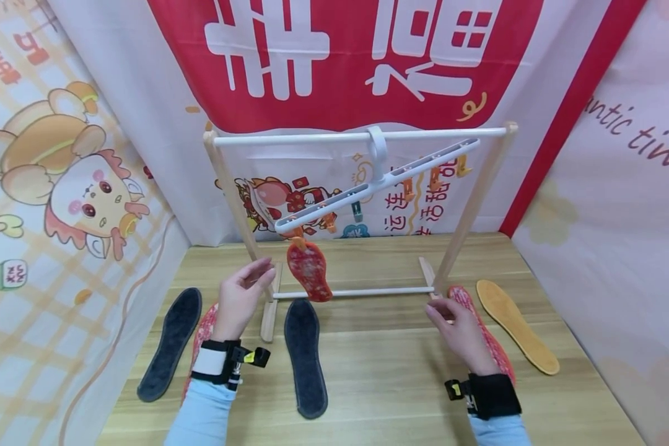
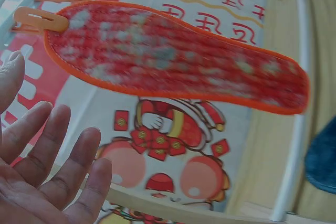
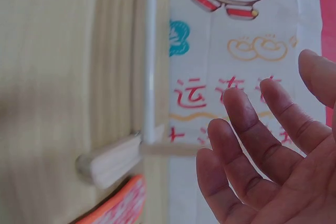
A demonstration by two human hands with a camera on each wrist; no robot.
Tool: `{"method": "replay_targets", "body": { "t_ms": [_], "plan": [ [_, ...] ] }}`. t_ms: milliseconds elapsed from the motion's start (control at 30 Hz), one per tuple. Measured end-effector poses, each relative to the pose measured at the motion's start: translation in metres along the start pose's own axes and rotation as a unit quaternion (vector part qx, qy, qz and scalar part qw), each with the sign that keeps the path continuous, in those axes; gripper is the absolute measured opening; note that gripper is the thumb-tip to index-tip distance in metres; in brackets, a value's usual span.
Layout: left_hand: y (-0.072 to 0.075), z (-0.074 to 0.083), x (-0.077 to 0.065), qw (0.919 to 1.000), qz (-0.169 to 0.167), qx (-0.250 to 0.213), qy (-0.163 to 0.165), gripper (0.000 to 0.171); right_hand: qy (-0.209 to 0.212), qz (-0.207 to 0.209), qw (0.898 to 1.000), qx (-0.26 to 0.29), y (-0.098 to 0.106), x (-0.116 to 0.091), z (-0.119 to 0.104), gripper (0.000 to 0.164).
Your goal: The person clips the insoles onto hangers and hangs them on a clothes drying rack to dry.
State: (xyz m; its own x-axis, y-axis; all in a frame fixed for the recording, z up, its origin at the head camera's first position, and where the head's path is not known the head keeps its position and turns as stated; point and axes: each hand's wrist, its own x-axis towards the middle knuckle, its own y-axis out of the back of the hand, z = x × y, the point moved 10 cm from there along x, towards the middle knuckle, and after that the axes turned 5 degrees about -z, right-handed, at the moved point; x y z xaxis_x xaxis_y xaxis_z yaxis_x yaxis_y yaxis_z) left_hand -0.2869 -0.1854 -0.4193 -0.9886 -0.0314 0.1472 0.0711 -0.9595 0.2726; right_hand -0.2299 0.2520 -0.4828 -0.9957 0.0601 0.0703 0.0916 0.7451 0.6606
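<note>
A red patterned insole (image 1: 309, 270) with an orange edge hangs from an orange clip (image 2: 42, 20) at the left end of a white hanger (image 1: 376, 184). The hanger tilts, its left end low, hooked over the top bar of a wooden rack (image 1: 225, 186). My left hand (image 1: 244, 296) is just left of the hanging insole, holding nothing, fingers apart in the left wrist view. Near the rack's right foot, my right hand (image 1: 458, 328) hovers with relaxed fingers, also holding nothing. It partly covers another red insole (image 1: 496, 350) on the table.
On the wooden table (image 1: 384, 371) lie a dark insole (image 1: 170, 344) at far left, another dark insole (image 1: 306, 359) near the middle and a tan insole (image 1: 517, 325) at right. A red insole (image 1: 205, 322) lies partly behind my left hand. More clips (image 1: 435, 178) hang from the hanger.
</note>
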Motion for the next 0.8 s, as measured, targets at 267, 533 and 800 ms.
{"method": "replay_targets", "body": {
  "t_ms": [267,533,800],
  "plan": [
    [-0.013,-0.037,-0.028,0.9992,-0.014,0.019,0.033,0.055,-0.052,0.000,0.997,-0.058,0.011,-0.023,0.045,0.039],
    [-0.043,-0.078,-0.070,0.9961,-0.050,0.017,0.071,0.054,-0.026,0.049,0.988,-0.141,0.032,-0.041,0.072,0.027],
    [-0.055,-0.103,-0.097,0.9938,-0.048,0.011,0.100,0.049,-0.065,0.035,0.975,-0.207,0.042,-0.058,0.100,0.027]
  ]
}}
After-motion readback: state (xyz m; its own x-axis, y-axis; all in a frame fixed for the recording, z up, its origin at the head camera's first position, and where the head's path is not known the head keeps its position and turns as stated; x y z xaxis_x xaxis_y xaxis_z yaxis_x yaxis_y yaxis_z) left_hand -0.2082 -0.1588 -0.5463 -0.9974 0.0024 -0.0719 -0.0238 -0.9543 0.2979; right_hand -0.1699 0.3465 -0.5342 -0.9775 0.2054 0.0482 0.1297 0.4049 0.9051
